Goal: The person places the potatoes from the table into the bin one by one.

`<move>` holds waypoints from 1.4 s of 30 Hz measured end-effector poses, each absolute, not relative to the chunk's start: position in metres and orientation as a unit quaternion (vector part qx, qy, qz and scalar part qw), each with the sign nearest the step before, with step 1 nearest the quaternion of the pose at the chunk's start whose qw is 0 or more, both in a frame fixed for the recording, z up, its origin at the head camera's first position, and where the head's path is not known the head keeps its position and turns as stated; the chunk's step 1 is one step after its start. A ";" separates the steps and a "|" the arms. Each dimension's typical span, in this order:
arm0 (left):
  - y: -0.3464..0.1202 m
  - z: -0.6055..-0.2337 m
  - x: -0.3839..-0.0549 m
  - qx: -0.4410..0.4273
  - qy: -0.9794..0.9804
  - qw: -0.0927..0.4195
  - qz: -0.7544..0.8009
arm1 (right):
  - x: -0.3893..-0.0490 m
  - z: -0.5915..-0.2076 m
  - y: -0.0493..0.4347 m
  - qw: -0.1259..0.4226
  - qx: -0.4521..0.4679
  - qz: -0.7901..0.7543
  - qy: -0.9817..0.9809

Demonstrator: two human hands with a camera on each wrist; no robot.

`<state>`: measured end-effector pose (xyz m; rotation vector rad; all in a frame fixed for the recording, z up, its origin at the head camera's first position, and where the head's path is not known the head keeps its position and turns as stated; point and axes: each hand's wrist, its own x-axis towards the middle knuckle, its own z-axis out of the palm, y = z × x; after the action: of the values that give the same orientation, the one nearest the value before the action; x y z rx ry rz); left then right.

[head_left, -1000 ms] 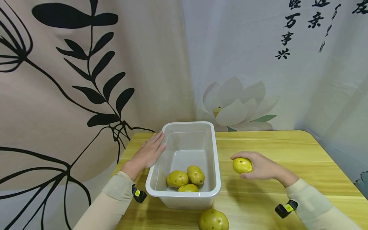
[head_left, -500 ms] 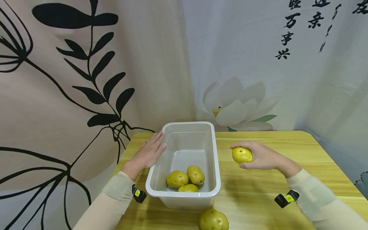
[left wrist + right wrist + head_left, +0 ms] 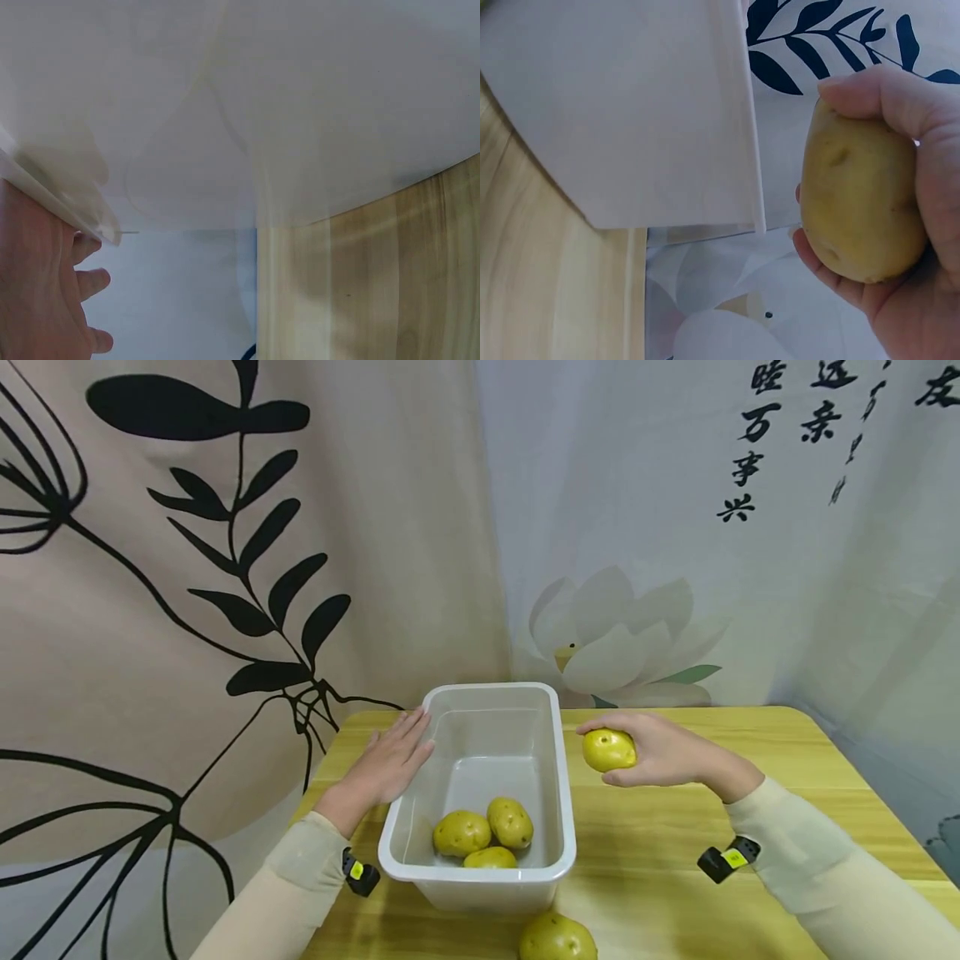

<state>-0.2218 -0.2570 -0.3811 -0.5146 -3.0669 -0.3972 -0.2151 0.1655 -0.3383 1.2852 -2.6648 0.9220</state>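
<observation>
A yellow potato [image 3: 609,750] is gripped in my right hand [image 3: 663,750], held above the table just right of a white plastic bin [image 3: 480,874]. The right wrist view shows thumb and fingers wrapped round that potato [image 3: 862,195], beside the bin's outer wall [image 3: 630,112]. My left hand [image 3: 382,764] rests on the bin's left rim with its fingers straight. Three potatoes lie inside the near end of the bin, among them a left one [image 3: 461,833] and a right one [image 3: 510,822]. The left wrist view mostly holds the bin's wall [image 3: 225,112], with part of my left hand [image 3: 41,277] along the rim.
A larger potato [image 3: 558,937] sits on the wooden table [image 3: 675,860] in front of the bin, cut off by the lower frame edge. Behind the table hangs a printed curtain [image 3: 420,527]. Each wrist wears a small black camera, such as the right one [image 3: 727,858].
My right hand has risen and then moved left toward the bin, carrying the potato. The left hand stays on the rim, and the potatoes in the bin lie as before.
</observation>
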 end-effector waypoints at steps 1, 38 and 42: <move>-0.257 -0.381 -0.221 -0.163 -0.978 0.003 -0.126 | -0.216 -0.337 0.163 0.022 0.421 0.296 -0.857; -0.260 -0.381 -0.223 -0.169 -0.977 0.006 -0.133 | -0.267 -0.309 0.067 -0.025 0.474 0.264 -0.839; -0.260 -0.381 -0.223 -0.166 -0.978 0.007 -0.129 | -0.273 -0.308 0.059 -0.026 0.464 0.255 -0.848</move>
<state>-0.2228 -0.2598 -0.3814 -0.5207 -3.0580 -0.4040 -0.2727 0.0591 -0.3084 1.4826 -2.7097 0.8133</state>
